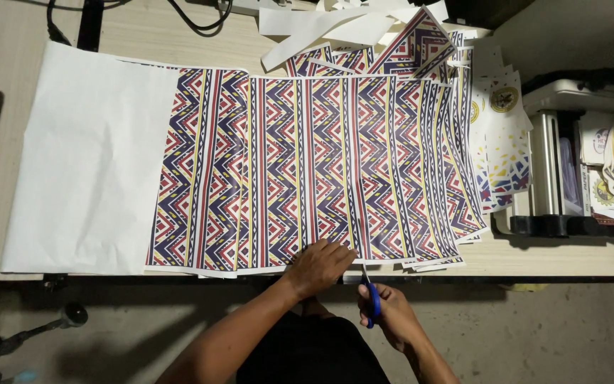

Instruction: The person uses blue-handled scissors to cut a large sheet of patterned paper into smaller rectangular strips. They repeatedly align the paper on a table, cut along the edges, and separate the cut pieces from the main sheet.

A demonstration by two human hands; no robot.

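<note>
A long sheet printed with red, navy and yellow zigzag bands lies across the wooden table. Its left part is plain white paper. My left hand rests flat on the sheet's near edge, fingers spread. Just right of it, my right hand grips blue-handled scissors, whose blades point up at the sheet's near edge.
White paper strips and more patterned sheets pile at the back. Printed stickers fan out at right beside a roller machine. Black cables run along the far edge. A bare concrete floor lies below.
</note>
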